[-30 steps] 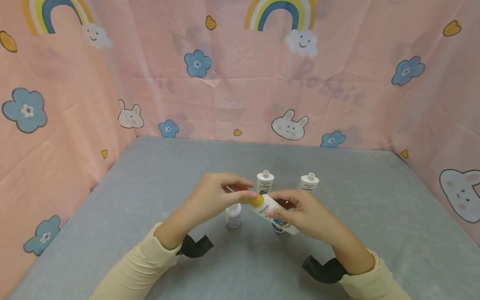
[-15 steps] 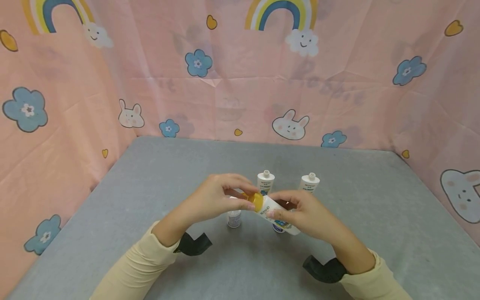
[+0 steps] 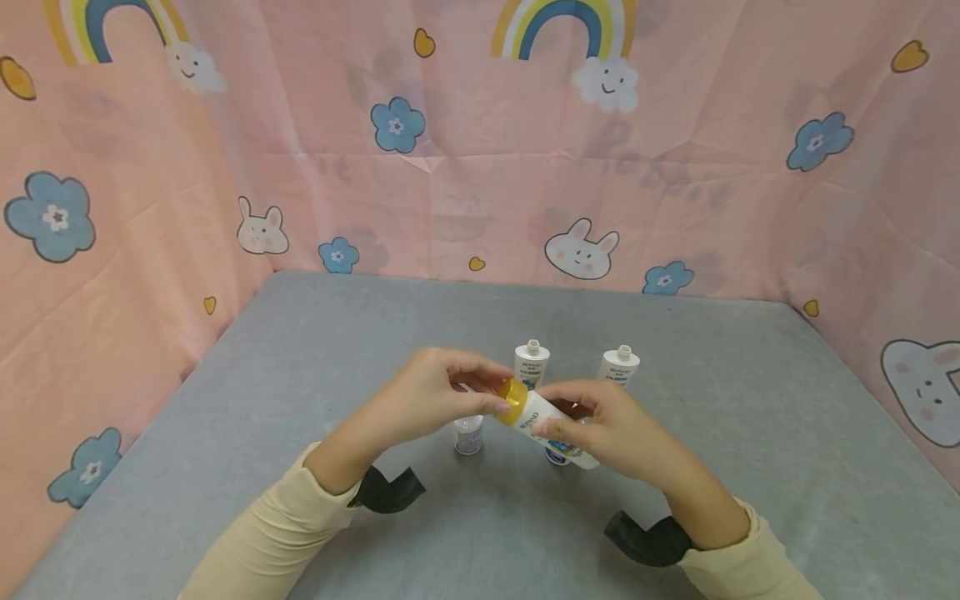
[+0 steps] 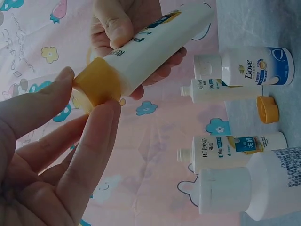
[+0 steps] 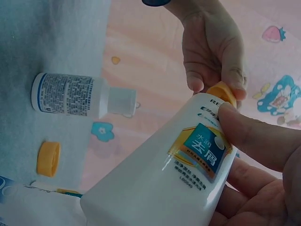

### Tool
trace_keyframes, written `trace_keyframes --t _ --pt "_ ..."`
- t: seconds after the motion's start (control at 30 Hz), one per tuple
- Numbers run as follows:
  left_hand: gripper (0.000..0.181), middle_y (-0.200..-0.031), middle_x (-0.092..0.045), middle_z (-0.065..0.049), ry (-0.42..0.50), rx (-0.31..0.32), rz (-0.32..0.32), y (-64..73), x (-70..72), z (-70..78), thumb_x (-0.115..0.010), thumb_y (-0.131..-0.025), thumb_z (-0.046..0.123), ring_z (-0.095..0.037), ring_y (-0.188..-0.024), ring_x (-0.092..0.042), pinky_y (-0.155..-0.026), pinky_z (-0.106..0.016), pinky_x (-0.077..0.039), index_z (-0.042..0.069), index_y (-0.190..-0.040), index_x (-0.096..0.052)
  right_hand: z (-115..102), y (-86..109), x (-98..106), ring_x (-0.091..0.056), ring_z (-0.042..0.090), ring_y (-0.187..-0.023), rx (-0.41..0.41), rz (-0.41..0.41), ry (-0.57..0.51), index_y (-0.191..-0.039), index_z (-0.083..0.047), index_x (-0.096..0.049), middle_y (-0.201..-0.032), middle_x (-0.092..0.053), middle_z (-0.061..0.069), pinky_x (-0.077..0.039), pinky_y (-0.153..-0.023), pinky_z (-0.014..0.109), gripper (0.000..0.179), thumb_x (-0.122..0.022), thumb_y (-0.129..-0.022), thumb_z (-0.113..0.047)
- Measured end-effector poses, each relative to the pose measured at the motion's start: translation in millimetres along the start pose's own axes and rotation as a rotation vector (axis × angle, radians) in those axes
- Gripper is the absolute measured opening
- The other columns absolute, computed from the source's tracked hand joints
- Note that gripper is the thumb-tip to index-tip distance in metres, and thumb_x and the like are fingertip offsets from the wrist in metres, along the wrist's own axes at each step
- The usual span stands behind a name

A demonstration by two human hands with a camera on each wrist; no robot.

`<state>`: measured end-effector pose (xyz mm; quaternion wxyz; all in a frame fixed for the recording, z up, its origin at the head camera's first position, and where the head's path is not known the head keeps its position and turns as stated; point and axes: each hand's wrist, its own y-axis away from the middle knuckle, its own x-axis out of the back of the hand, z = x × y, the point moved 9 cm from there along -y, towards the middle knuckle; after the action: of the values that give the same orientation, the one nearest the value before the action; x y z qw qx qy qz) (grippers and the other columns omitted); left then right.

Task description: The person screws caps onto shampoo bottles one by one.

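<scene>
Just above the middle of the table (image 3: 360, 325), your two hands meet along one tilted line. The bottle (image 5: 160, 169) is held in the air, its long axis slanting in the head view from its neck at ten o'clock to its base at four. Your left hand (image 3: 438, 393) is nearer the neck end, pinching the yellow cap (image 3: 513, 402) between thumb and fingertips; your right hand (image 3: 615, 427) grips the body from the three o'clock side, thumb across the front, fingers behind. The cap meets the shoulder, roughly in line with that axis; you cannot tell from here whether the thread is engaged.

The bottle is smooth, glossy white plastic, flattened in section and narrowing toward the shoulder, with a teal and gold label. The cap is short, rounded and slick, so even finger pressure probably suits it.

Seen from the bottle, two bare-necked bottles (image 3: 531, 364) (image 3: 620, 365) stand toward twelve and between one and two o'clock. A white-capped bottle (image 3: 468, 435) stands at nine, and the Dove bottle (image 4: 258, 68), blue at its base, is partly hidden at six. A loose cap (image 4: 268, 109) rests on the matt grey surface.
</scene>
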<state>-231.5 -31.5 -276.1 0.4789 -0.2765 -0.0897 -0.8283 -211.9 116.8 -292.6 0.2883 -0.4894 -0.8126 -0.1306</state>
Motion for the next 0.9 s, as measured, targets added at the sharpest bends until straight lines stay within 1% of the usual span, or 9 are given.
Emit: trace_keyframes --t 0.2,0.3,0.37,0.47,0.53,0.6,0.7,0.8,0.9 --pt "0.033 -0.105 -0.076 -0.001 0.020 -0.027 -0.021 0.3 -1.4 2.1 -0.079 -0.084 0.012 -0.008 -0.091 -0.068 -0.078 -0.024 -0.058 0.012 -0.116 -0.074 1.4 0.5 -1.2 -0.062 0.017 -0.086 -0.005 -0.018 -0.026 -0.119 -0.003 -0.070 -0.104 -0.073 0.009 -0.055 -0.071 0.029 0.031 -0.071 -0.092 -0.019" --pt "0.033 -0.105 -0.076 -0.003 0.021 -0.051 -0.028 1.0 -1.2 4.4 -0.080 -0.084 0.010 -0.009 -0.091 -0.069 -0.078 -0.023 -0.059 0.012 -0.116 -0.074 1.5 1.1 -1.4 -0.062 0.018 -0.086 -0.009 -0.027 -0.038 -0.119 -0.003 -0.070 -0.105 -0.072 0.010 -0.055 -0.071 0.030 0.031 -0.071 -0.093 -0.019" --pt "0.035 -0.107 -0.075 -0.004 0.040 -0.053 -0.030 1.5 -1.0 5.0 -0.080 -0.083 0.009 -0.011 -0.092 -0.070 -0.078 -0.023 -0.059 0.011 -0.117 -0.074 1.0 1.4 -1.2 -0.062 0.018 -0.086 -0.010 -0.027 -0.040 -0.120 -0.002 -0.070 -0.105 -0.072 0.010 -0.055 -0.071 0.030 0.031 -0.071 -0.093 -0.018" --pt "0.038 -0.112 -0.074 -0.006 0.063 -0.059 -0.003 1.7 1.7 6.5 -0.080 -0.083 0.010 -0.013 -0.094 -0.071 -0.079 -0.023 -0.060 0.010 -0.120 -0.072 0.4 2.0 -0.6 -0.062 0.018 -0.085 -0.016 -0.025 -0.043 -0.120 -0.002 -0.070 -0.104 -0.072 0.010 -0.055 -0.070 0.031 0.031 -0.070 -0.093 -0.019" --pt "0.038 -0.111 -0.074 -0.006 0.072 -0.061 0.019 1.4 3.3 6.6 -0.081 -0.082 0.011 -0.013 -0.095 -0.070 -0.079 -0.024 -0.060 0.010 -0.119 -0.072 -0.4 2.2 -0.1 -0.062 0.017 -0.085 -0.016 -0.022 -0.044 -0.120 -0.003 -0.070 -0.103 -0.072 0.009 -0.055 -0.070 0.031 0.031 -0.070 -0.093 -0.019" --pt "0.036 -0.107 -0.075 -0.004 0.055 -0.065 0.035 1.2 4.2 7.2 -0.082 -0.082 0.014 -0.012 -0.093 -0.069 -0.079 -0.024 -0.060 0.010 -0.116 -0.074 -1.0 2.5 0.3 -0.062 0.017 -0.084 -0.015 -0.022 -0.045 -0.120 -0.003 -0.070 -0.102 -0.072 0.009 -0.055 -0.069 0.031 0.031 -0.070 -0.093 -0.019" --pt "0.031 -0.101 -0.076 -0.003 0.051 -0.063 0.023 0.5 1.6 6.2 -0.082 -0.082 0.015 -0.010 -0.090 -0.068 -0.077 -0.025 -0.060 0.010 -0.111 -0.076 -2.0 2.6 0.4 -0.062 0.017 -0.085 -0.009 -0.024 -0.048 -0.119 -0.003 -0.070 -0.102 -0.072 0.009 -0.055 -0.069 0.030 0.031 -0.071 -0.093 -0.019" --pt "0.028 -0.103 -0.075 -0.003 0.064 -0.063 0.003 0.4 -1.4 5.9 -0.081 -0.082 0.014 -0.009 -0.090 -0.068 -0.078 -0.025 -0.060 0.011 -0.110 -0.076 -2.0 2.7 0.3 -0.062 0.017 -0.084 -0.007 -0.028 -0.050 -0.120 -0.003 -0.070 -0.102 -0.072 0.008 -0.055 -0.069 0.030 0.031 -0.071 -0.093 -0.019" --pt "0.028 -0.106 -0.075 -0.005 0.076 -0.106 -0.005 0.8 -2.8 8.7 -0.081 -0.082 0.011 -0.010 -0.092 -0.068 -0.079 -0.024 -0.060 0.008 -0.110 -0.076 -1.9 3.0 -0.1 -0.062 0.017 -0.084 0.002 -0.041 -0.055 -0.120 -0.003 -0.070 -0.101 -0.072 0.008 -0.055 -0.069 0.030 0.032 -0.070 -0.093 -0.021"
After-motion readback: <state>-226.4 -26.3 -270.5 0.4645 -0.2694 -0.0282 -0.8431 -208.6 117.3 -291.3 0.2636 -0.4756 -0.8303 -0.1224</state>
